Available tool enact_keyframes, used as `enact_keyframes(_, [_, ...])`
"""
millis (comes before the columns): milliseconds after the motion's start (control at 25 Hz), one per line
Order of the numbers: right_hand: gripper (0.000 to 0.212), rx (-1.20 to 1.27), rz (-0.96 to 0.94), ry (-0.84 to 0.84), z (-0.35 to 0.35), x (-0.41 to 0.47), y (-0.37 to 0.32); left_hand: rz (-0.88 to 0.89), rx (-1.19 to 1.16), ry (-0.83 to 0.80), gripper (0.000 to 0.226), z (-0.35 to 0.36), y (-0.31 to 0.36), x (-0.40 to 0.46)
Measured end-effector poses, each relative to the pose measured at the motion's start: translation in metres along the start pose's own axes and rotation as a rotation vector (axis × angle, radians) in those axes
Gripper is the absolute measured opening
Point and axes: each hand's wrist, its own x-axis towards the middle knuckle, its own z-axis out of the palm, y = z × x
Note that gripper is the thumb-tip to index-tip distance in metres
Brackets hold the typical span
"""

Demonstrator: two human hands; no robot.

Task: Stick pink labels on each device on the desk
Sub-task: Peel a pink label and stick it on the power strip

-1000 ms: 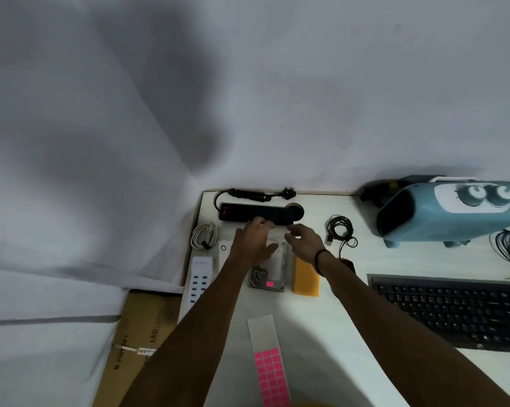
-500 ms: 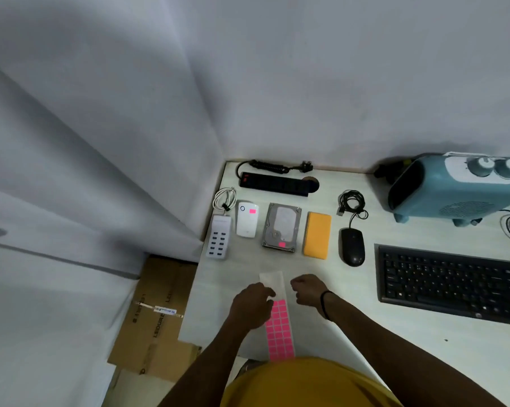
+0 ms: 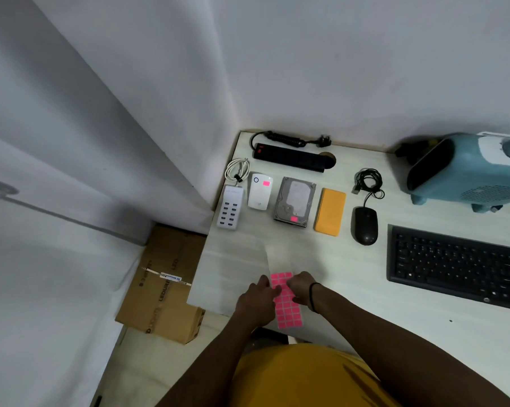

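Both hands, left (image 3: pixel 258 301) and right (image 3: pixel 302 287), pinch at the pink label sheet (image 3: pixel 284 301); honestly, a label could tear or curl onto itself mid-peel.

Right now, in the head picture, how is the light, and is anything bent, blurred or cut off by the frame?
Head view: the light is dim and soft, with no glare on the desk; the wide lens bends the wall corner; the label sheet shows clearly, though the left hand and right hand look slightly soft; the blue heater and keyboard are cut by the right edge.
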Motion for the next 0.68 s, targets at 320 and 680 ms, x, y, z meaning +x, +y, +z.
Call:
enact_keyframes(320, [0.026, -0.200, -0.170, 0.133, -0.011, -0.014, -0.017, -0.276, -0.913, 0.319, 0.050, -0.007, 0.002, -0.006])
enact_keyframes(680, [0.033, -0.255, -0.686, 0.552, -0.051, -0.059, -0.022, -0.326, -1.504, 0.482, 0.019, -0.047, 0.038, 0.003])
